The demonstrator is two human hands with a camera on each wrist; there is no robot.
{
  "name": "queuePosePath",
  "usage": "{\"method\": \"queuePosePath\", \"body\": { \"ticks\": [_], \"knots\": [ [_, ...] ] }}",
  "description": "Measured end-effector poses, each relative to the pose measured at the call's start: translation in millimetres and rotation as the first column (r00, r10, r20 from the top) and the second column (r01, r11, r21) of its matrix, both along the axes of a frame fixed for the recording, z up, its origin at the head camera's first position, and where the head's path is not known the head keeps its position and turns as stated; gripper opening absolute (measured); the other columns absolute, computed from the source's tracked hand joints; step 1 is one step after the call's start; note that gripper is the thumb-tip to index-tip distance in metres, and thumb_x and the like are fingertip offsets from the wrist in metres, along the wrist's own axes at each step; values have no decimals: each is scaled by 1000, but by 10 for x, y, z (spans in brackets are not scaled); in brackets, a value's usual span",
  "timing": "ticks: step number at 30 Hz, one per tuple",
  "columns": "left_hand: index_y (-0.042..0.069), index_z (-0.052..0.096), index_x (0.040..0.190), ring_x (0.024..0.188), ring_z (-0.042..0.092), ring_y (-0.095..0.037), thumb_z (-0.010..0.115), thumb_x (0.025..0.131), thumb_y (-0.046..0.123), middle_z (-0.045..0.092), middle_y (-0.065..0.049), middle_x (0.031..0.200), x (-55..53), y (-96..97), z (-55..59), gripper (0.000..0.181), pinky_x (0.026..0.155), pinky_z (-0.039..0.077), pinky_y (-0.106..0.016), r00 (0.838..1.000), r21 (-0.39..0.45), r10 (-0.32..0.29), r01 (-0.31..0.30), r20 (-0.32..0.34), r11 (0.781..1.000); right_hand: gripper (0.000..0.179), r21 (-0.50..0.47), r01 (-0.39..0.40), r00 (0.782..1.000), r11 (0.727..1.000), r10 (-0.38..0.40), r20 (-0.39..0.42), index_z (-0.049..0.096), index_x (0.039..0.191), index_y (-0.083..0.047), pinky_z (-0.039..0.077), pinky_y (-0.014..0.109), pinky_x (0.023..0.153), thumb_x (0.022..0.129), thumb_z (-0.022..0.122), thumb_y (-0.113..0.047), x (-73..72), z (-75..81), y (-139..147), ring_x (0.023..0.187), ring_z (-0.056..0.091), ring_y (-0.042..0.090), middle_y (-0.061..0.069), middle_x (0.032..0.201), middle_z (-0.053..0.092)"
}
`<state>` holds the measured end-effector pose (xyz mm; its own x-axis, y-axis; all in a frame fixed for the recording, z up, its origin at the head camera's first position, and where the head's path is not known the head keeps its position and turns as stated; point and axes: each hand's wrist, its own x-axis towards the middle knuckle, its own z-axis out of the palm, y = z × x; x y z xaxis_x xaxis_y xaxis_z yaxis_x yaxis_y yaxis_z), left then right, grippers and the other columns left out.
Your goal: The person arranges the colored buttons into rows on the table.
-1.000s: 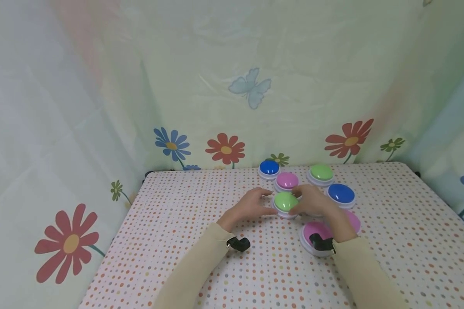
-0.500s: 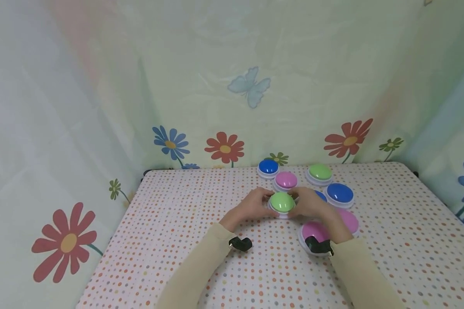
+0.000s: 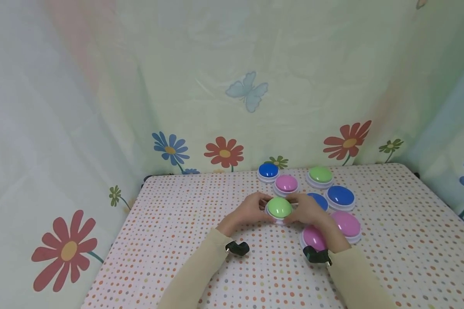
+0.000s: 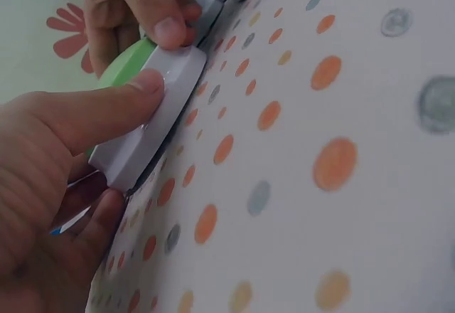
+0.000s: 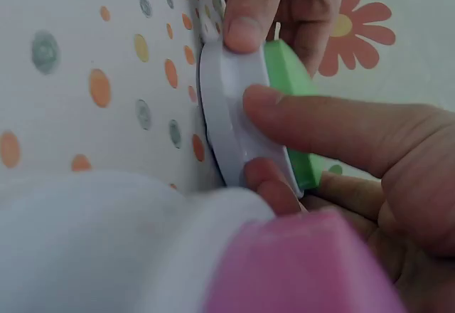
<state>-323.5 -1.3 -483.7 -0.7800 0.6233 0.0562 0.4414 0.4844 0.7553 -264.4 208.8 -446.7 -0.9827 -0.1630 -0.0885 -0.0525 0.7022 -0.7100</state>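
A push button with a green dome (image 3: 279,207) and a white round base sits between my hands on the dotted cloth in the head view. My left hand (image 3: 251,209) grips it from the left and my right hand (image 3: 307,209) from the right. Both thumbs press the near side of the white base (image 4: 167,85) in the left wrist view, while other fingers reach around its sides. The right wrist view shows the base standing low, right at the cloth. Behind it is a pink button (image 3: 286,183); a blue button (image 3: 319,201) is partly covered by my right hand.
Farther back stand a blue button (image 3: 268,171) and another green button (image 3: 320,175). To the right are a blue button (image 3: 340,195) and a pink one (image 3: 346,223). Another pink button (image 3: 314,238) lies partly under my right wrist. A flowered curtain (image 3: 201,103) surrounds the table.
Both hands have closed in on the green button and taken hold of its base. It has shifted a little left and toward me, uncovering more of the blue button beside my right hand.
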Motion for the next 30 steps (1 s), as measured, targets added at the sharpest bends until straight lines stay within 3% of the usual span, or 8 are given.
{"method": "queuePosePath", "body": {
  "ticks": [8,13,22,30],
  "knots": [
    [12,59,130,96,58,-5,88,72,26,60,8,114,-4,-174,25,66,82,50,-21,998,41,-12,10,55,999,75,1,-20,1000,1000,20,-23,56,128,3,46,57,91,66,88,-25,-32,2,-112,113,54,39,23,126,58],
    [11,58,132,98,58,-8,87,73,25,58,6,115,-50,-327,93,67,84,50,-22,998,35,0,-2,70,999,74,-70,-1,1000,998,-1,-28,55,128,3,50,52,88,67,88,-23,-70,27,-262,110,55,37,21,125,58],
    [9,59,130,98,57,-11,90,68,27,56,3,117,-175,-507,152,71,83,50,-23,999,49,32,-32,20,998,74,-133,6,997,991,-16,-78,55,130,-1,52,43,83,68,88,-25,-219,-8,-465,98,59,28,16,126,58],
    [10,57,131,98,57,-12,91,68,30,58,1,118,-227,-603,114,74,83,50,-26,995,48,96,-97,24,994,75,-189,19,996,982,-35,-82,51,134,-1,50,36,78,72,86,-25,-301,-137,-562,97,54,26,14,123,58]
  ]
}}
